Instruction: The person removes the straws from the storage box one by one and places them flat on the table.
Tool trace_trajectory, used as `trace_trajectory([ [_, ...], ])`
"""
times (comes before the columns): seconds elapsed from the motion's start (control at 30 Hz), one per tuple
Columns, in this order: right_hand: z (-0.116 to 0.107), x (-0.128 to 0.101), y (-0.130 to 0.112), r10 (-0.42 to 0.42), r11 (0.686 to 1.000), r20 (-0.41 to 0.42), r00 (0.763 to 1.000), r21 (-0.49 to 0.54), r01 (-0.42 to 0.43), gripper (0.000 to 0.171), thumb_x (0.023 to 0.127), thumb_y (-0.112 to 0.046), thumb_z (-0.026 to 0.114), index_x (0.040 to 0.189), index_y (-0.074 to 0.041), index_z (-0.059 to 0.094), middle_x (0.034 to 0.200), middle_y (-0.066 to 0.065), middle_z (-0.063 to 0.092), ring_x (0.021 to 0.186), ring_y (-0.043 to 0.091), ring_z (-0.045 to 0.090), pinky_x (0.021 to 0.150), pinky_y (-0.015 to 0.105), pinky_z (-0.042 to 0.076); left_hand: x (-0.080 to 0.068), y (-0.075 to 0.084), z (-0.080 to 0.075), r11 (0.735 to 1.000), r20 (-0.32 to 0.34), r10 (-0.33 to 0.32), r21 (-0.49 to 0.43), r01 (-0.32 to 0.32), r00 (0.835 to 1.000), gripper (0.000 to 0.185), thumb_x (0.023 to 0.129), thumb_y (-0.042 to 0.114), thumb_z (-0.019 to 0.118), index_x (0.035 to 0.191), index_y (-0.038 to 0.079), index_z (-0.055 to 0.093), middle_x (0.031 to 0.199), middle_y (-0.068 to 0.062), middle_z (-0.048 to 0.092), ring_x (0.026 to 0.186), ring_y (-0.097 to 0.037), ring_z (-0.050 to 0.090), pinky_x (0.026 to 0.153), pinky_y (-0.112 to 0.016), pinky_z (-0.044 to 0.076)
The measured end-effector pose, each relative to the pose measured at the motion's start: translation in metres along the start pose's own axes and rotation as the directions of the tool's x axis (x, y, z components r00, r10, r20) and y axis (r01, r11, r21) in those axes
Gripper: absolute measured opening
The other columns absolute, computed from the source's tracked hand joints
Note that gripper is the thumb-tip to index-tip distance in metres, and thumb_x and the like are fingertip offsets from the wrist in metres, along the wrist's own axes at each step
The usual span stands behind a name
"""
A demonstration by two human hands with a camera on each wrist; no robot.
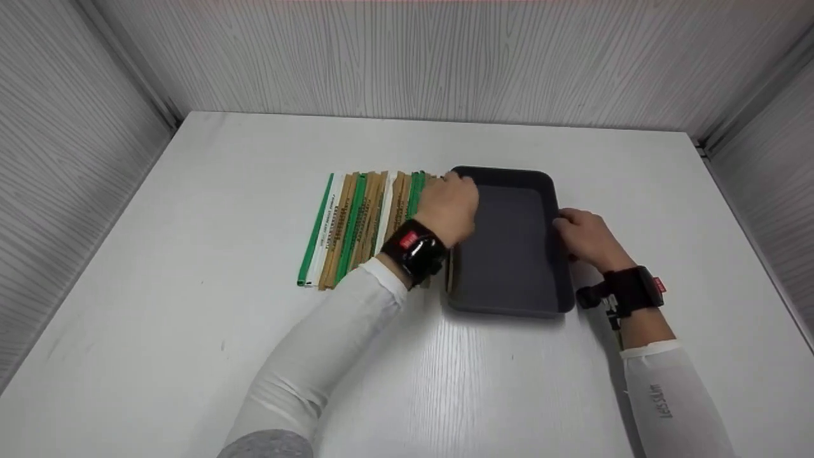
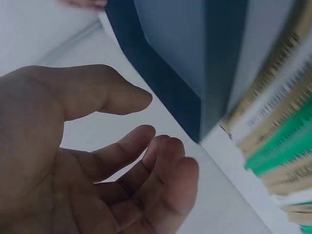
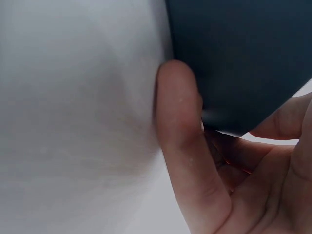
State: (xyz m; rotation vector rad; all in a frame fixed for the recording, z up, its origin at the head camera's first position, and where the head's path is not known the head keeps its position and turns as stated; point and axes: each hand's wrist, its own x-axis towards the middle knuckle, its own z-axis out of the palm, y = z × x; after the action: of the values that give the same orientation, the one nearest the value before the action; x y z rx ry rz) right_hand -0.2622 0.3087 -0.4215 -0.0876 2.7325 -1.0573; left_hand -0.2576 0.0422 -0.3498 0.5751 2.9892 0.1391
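A dark grey rectangular tray lies on the white table. My right hand grips its right rim, thumb over the edge and fingers below it; the right wrist view shows fingers against the tray's wall. To the tray's left, a row of long slim packets in green, white and brown lies side by side, with print along them. My left hand is over the right end of this row, beside the tray's far left corner. In the left wrist view, its thumb and loosely bent fingers stand apart with nothing between them.
The white table is bounded by grey wood-grain panels at the back and both sides. Black straps with small cameras sit on both wrists, and white sleeves cover the forearms.
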Motion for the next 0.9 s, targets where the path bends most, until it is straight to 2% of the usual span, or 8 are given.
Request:
trace_trajectory([
  [0.1,0.0,-0.001,0.0,-0.007,1.0,-0.003,1.0,0.003,0.007,0.044,0.111,-0.024,0.036,0.132,0.006,0.06,0.093,0.015,0.06,0.079,0.023,0.06,0.062,0.032,0.057,0.009,0.025,0.006,0.986,0.03,0.01,0.165,-0.015,0.999,0.029,0.095,0.02,0.072,0.118,0.003,0.071,0.113,-0.011,0.069,0.099,-0.021,0.067,0.075,-0.032,0.06],
  [0.17,-0.001,-0.001,0.0,-0.009,1.0,-0.009,1.0,0.006,0.01,0.041,0.111,-0.023,0.037,0.128,0.006,0.061,0.09,0.014,0.058,0.078,0.023,0.06,0.062,0.032,0.057,0.014,0.036,0.012,0.97,0.056,-0.006,0.242,-0.007,0.998,0.017,0.098,0.022,0.069,0.109,0.01,0.075,0.105,-0.005,0.072,0.091,-0.015,0.067,0.068,-0.029,0.058],
  [0.27,-0.001,-0.002,0.0,-0.014,1.0,-0.004,1.0,0.013,0.014,0.042,0.111,-0.024,0.037,0.129,0.006,0.06,0.091,0.014,0.059,0.078,0.022,0.06,0.062,0.032,0.057,0.02,0.047,0.02,0.941,0.101,-0.067,0.338,0.029,0.993,0.015,0.101,0.025,0.064,0.102,0.019,0.078,0.095,0.004,0.073,0.08,-0.01,0.063,0.066,-0.028,0.054],
  [0.37,0.0,-0.002,0.0,-0.008,1.0,0.0,1.0,0.016,0.008,0.044,0.111,-0.024,0.037,0.134,0.006,0.059,0.092,0.015,0.059,0.079,0.022,0.06,0.063,0.032,0.057,0.024,0.051,0.027,0.915,0.144,-0.129,0.399,0.062,0.981,0.019,0.102,0.03,0.062,0.107,0.023,0.078,0.093,0.007,0.073,0.075,-0.011,0.058,0.07,-0.03,0.052],
  [0.43,0.0,-0.001,0.0,-0.005,1.0,0.002,1.0,0.021,0.005,0.046,0.11,-0.024,0.037,0.138,0.006,0.057,0.093,0.015,0.059,0.079,0.022,0.06,0.063,0.032,0.057,0.025,0.052,0.031,0.906,0.17,-0.149,0.417,0.066,0.974,0.021,0.101,0.034,0.064,0.113,0.025,0.077,0.096,0.008,0.073,0.076,-0.013,0.058,0.076,-0.033,0.052],
  [0.6,0.001,-0.001,-0.001,0.002,1.0,0.008,1.0,0.027,-0.002,0.047,0.11,-0.024,0.037,0.14,0.006,0.057,0.095,0.016,0.06,0.079,0.022,0.061,0.063,0.032,0.058,0.026,0.052,0.037,0.909,0.217,-0.15,0.415,0.048,0.965,0.034,0.097,0.042,0.067,0.126,0.025,0.074,0.111,0.006,0.074,0.089,-0.013,0.063,0.087,-0.038,0.053],
  [0.8,0.0,-0.002,-0.003,0.018,1.0,0.023,1.0,0.021,-0.018,0.049,0.111,-0.026,0.034,0.144,0.004,0.054,0.102,0.018,0.062,0.086,0.024,0.064,0.066,0.033,0.058,0.025,0.053,0.039,0.913,0.206,-0.136,0.405,0.042,0.969,0.037,0.094,0.044,0.071,0.125,0.026,0.074,0.109,0.006,0.074,0.09,-0.012,0.065,0.083,-0.037,0.051],
  [0.9,0.0,-0.002,-0.002,0.018,1.0,0.021,1.0,0.019,-0.018,0.049,0.111,-0.026,0.034,0.144,0.005,0.053,0.102,0.018,0.062,0.085,0.024,0.064,0.065,0.033,0.058,0.024,0.056,0.042,0.921,0.193,-0.132,0.387,0.048,0.972,0.033,0.096,0.04,0.07,0.125,0.026,0.074,0.11,0.006,0.074,0.092,-0.013,0.065,0.084,-0.039,0.049],
])
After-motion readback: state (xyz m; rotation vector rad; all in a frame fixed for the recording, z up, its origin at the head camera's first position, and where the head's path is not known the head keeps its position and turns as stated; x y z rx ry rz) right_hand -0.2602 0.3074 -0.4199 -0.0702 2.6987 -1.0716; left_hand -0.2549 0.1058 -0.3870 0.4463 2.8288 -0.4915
